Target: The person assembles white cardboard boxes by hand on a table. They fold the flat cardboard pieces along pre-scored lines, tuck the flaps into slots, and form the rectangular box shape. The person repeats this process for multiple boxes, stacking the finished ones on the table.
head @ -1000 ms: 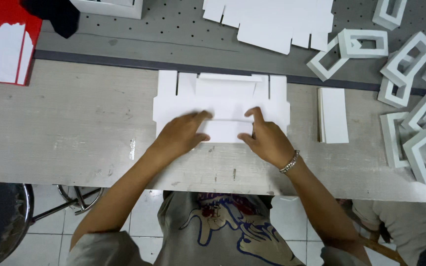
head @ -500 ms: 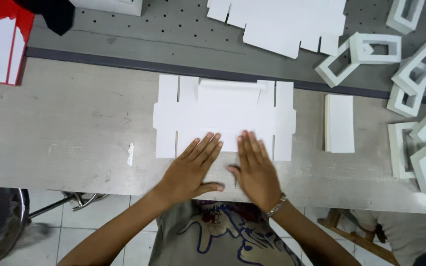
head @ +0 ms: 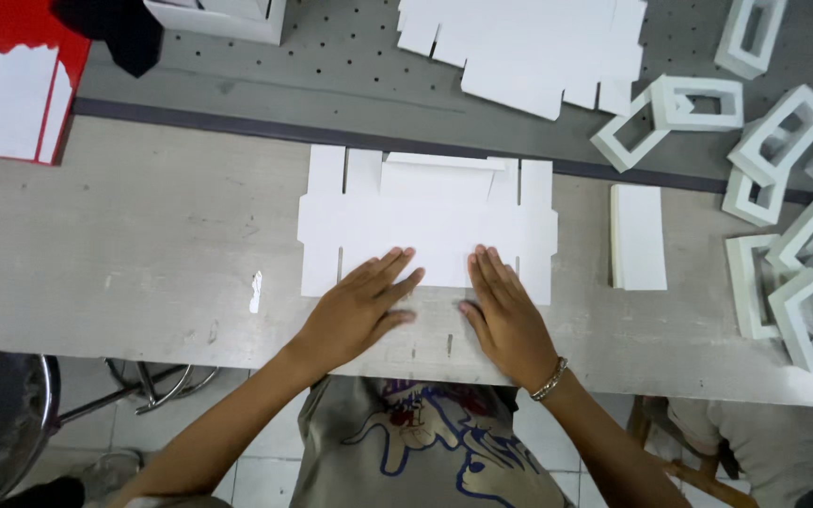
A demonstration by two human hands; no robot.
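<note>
Head camera looks straight down, close over the workbench (head: 124, 273)

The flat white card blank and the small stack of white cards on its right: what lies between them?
Nothing: between the blank and the stack, the head view shows only bare table.

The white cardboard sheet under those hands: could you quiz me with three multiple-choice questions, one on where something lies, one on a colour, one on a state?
1. Where does the small stack of white cards lie, seen from the camera?
A. right of the sheet
B. left of the sheet
C. on the sheet

2. What colour is the board at the top left?
A. blue
B. red
C. green

3. How do the hands lie?
A. clenched
B. lifted
C. flat, fingers outstretched

Answers:
A: the stack of white cards lies right of the cardboard sheet.
B: the board is red.
C: the left hand and right hand press flat.
</note>
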